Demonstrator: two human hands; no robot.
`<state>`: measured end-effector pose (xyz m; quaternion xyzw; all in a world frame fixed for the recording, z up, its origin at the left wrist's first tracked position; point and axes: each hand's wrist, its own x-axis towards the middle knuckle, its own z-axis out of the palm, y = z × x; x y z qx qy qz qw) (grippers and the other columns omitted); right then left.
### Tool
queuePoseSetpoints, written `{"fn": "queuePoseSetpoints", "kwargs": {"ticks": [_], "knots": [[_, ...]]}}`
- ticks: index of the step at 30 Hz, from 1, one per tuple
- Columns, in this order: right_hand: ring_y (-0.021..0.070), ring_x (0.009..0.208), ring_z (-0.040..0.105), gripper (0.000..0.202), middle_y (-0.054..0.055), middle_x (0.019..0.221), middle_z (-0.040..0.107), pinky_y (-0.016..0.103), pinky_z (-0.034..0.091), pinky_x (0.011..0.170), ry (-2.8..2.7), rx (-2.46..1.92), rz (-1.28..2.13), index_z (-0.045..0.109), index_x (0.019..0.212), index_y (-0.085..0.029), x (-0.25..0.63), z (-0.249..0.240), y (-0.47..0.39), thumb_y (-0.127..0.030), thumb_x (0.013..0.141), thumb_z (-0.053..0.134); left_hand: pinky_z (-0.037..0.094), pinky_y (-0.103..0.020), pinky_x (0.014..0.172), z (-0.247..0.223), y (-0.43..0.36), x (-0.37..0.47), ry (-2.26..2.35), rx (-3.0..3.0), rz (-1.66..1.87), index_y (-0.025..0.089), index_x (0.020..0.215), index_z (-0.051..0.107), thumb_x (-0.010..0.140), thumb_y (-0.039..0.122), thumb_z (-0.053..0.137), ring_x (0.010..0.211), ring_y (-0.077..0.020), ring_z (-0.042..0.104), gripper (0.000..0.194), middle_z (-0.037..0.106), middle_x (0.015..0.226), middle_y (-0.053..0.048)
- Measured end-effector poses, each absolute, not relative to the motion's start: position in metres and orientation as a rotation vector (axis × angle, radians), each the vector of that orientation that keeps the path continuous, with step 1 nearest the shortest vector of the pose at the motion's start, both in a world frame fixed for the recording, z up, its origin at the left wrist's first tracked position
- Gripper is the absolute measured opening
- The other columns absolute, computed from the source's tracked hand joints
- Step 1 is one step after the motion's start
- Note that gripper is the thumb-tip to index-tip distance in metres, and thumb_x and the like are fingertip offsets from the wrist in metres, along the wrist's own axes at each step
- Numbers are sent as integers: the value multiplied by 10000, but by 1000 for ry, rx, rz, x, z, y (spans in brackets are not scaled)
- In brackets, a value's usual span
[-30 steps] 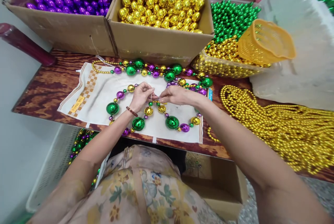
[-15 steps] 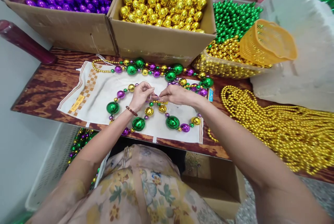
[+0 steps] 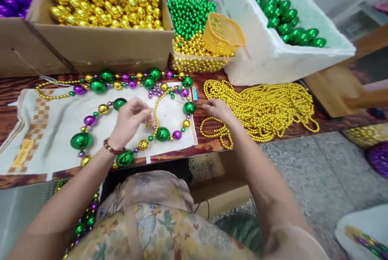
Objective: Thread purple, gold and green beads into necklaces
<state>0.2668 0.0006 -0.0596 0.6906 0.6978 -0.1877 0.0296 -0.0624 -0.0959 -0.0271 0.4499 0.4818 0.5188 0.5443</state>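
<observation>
My left hand (image 3: 133,118), a bracelet on its wrist, is over the white towel, its fingers curled together; anything inside them is hidden and blurred. Beneath and around it lies a bead necklace with green (image 3: 81,140), purple (image 3: 90,120) and gold balls (image 3: 103,108). A small gold bead chain (image 3: 156,110) curves to the right of this hand. My right hand (image 3: 216,109) is past the towel's right end, beside a pile of gold bead chains (image 3: 263,108). Its fingertips pinch what looks like a thin strand (image 3: 199,103). A second row of mixed beads (image 3: 132,84) lies along the towel's back edge.
Cardboard boxes of gold (image 3: 106,39) and purple beads (image 3: 22,3) stand behind. A clear tub (image 3: 200,65) of small green and gold beads holds an orange basket (image 3: 223,35). Right of it is a white foam box (image 3: 254,64) with green beads. A blue-labelled item (image 3: 195,93) lies beside the towel.
The view has swung to the right. My hands, together over the necklace before, are now apart; the right has moved off the towel toward the gold chains.
</observation>
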Motion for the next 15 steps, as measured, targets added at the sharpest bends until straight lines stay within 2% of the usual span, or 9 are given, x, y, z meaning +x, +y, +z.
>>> {"fn": "queuePoseSetpoints", "kwargs": {"ticks": [4,8,10,13,15], "knots": [[291,945,667,282,128,1016,736,336,457,761,2156,2055,-470,758,996,-186,263,-77,-1,-398,912,592,495,-235,625,-26,-124,40,927,1605,682,182,789,549,897,206,590,640,-114,627,119,652,688,17],[333,1154,597,307,158,1246,677,399,429,923,2264,1951,-404,729,1134,-193,262,-80,1,-375,925,597,492,-281,722,-62,-164,141,712,2066,195,180,885,599,926,193,550,787,-171,650,65,685,829,-32],[333,1194,571,326,154,1277,665,413,408,963,2315,1914,-386,700,1196,-200,266,-79,-2,-362,934,595,509,-296,734,-82,-183,177,577,2218,-1,166,1051,621,920,148,518,858,-197,668,168,708,958,-77],[329,1172,583,351,147,1255,678,418,416,957,2362,1888,-371,675,1232,-207,271,-77,-8,-373,928,615,543,-342,796,-102,-199,197,438,2445,-122,118,1307,531,880,171,596,1077,-259,645,435,644,1243,-172],[327,1134,609,323,152,1221,692,416,437,931,2375,1905,-368,691,1189,-197,273,-75,-7,-381,945,588,554,-356,783,-105,-198,187,424,2529,-204,125,1306,534,890,222,611,1071,-268,652,434,645,1225,-172]]}}
